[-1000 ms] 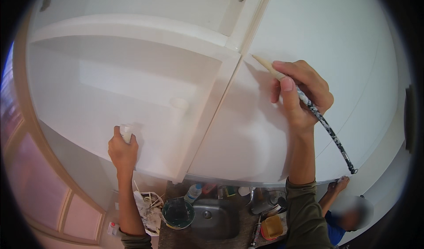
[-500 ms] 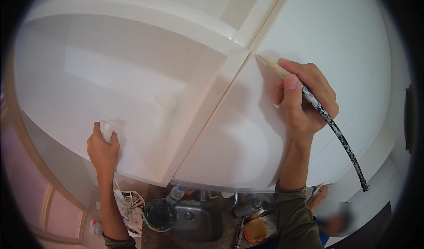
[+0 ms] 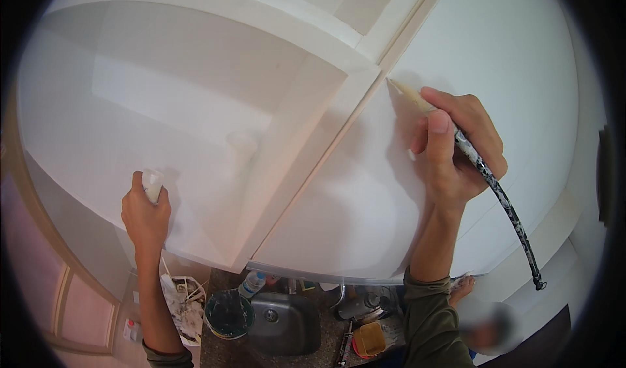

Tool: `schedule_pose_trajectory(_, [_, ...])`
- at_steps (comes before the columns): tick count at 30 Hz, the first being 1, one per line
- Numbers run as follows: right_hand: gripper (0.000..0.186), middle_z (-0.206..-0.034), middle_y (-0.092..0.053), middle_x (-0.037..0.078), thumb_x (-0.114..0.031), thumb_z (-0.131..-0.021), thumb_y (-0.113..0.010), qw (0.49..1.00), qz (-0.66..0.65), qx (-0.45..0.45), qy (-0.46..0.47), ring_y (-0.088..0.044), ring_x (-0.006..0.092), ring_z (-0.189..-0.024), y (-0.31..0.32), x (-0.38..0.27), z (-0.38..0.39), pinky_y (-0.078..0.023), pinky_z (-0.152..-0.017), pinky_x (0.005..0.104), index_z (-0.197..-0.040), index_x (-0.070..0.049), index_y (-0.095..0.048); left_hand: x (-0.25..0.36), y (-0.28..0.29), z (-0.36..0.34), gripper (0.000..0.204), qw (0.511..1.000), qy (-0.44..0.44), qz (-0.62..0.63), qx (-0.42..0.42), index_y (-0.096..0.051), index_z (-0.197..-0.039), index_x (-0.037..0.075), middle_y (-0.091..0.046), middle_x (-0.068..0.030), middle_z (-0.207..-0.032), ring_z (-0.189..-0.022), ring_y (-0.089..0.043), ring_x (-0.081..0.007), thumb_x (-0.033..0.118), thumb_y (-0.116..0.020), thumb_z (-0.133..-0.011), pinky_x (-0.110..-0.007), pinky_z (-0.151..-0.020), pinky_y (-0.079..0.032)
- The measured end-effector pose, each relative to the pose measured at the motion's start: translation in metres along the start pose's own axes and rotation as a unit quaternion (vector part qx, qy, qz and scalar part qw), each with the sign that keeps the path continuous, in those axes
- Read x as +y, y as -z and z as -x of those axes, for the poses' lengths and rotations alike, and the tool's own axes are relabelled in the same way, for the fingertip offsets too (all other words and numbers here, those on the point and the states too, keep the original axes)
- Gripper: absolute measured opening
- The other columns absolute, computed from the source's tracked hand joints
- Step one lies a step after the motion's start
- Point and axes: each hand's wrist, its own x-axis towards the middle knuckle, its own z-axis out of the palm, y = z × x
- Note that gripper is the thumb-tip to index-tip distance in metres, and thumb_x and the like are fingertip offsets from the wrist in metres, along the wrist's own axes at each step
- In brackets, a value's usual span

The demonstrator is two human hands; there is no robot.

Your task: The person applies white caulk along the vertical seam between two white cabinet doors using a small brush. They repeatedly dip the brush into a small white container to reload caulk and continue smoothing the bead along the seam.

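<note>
My right hand (image 3: 466,153) is closed round a paintbrush (image 3: 492,184). Its black handle is speckled with white paint, and its pale, pointed tip touches or nearly touches the white panel (image 3: 352,192) beside a narrow seam. My left hand (image 3: 147,216) grips a small white cup (image 3: 153,183), held at the opening of a white cabinet (image 3: 182,107). What the cup contains is hard to make out. Inside the cabinet, a faint cup-shaped patch (image 3: 241,147) shows on the pale surface.
Below lies a dark countertop (image 3: 225,355) with a metal sink (image 3: 287,332), a dark bucket (image 3: 229,314), a plastic bottle (image 3: 252,284) and a yellowish container (image 3: 370,339). A paint-smeared bin (image 3: 184,306) stands at the left. Another person's hand (image 3: 462,290) shows at the lower right.
The view has shifted slightly. My right hand and the brush tip sit a little further right along the seam; my left hand with the cup is slightly further left and up.
</note>
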Motion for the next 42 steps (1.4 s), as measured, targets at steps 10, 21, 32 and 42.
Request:
schedule_pose_trajectory(10, [0.013, -0.067, -0.066, 0.008, -0.004, -0.081, -0.074, 1.000, 0.005, -0.017, -0.001, -0.053, 0.0117, -0.052, 0.0015, -0.0002, 0.0014, -0.035, -0.047, 0.0231, -0.090, 0.005, -0.075, 0.0017, 0.0014, -0.0010, 0.035, 1.000, 0.015, -0.007, -0.016, -0.060, -0.115, -0.003, -0.070, -0.0255, -0.087, -0.083, -0.069, -0.0440, 0.012, -0.066, -0.084, -0.048, -0.074, -0.053])
schedule_pose_trajectory(21, [0.013, -0.067, -0.061, 0.007, -0.002, -0.093, -0.064, 0.998, 0.012, -0.027, 0.051, -0.055, 0.0111, -0.048, 0.0002, 0.0040, -0.0007, -0.037, -0.044, 0.0222, -0.098, 0.007, -0.072, 0.0016, 0.0014, -0.0004, 0.035, 1.000, 0.008, -0.011, -0.012, -0.060, -0.114, -0.002, -0.070, -0.0250, -0.087, -0.084, -0.068, -0.0445, 0.013, -0.066, -0.084, -0.049, -0.075, -0.052])
schedule_pose_trajectory(32, [0.013, -0.070, -0.063, 0.008, -0.002, -0.090, -0.065, 0.999, 0.006, -0.040, 0.022, -0.056, 0.0117, -0.050, 0.0027, 0.0012, 0.0004, -0.038, -0.046, 0.0222, -0.096, 0.007, -0.073, -0.0007, -0.0030, 0.0014, 0.026, 0.999, -0.029, -0.007, 0.029, -0.059, -0.103, -0.002, -0.068, -0.0246, -0.080, -0.078, -0.066, -0.0450, 0.011, -0.066, -0.081, -0.049, -0.070, -0.051])
schedule_pose_trajectory(42, [0.016, -0.065, -0.061, 0.008, -0.004, -0.094, -0.062, 0.999, 0.001, -0.030, 0.038, -0.056, 0.0127, -0.046, -0.0007, 0.0009, -0.0008, -0.038, -0.043, 0.0233, -0.096, 0.009, -0.072, -0.0020, -0.0029, 0.0005, 0.030, 1.000, -0.012, -0.005, 0.015, -0.059, -0.107, -0.003, -0.068, -0.0241, -0.080, -0.078, -0.067, -0.0442, 0.010, -0.067, -0.081, -0.050, -0.070, -0.051])
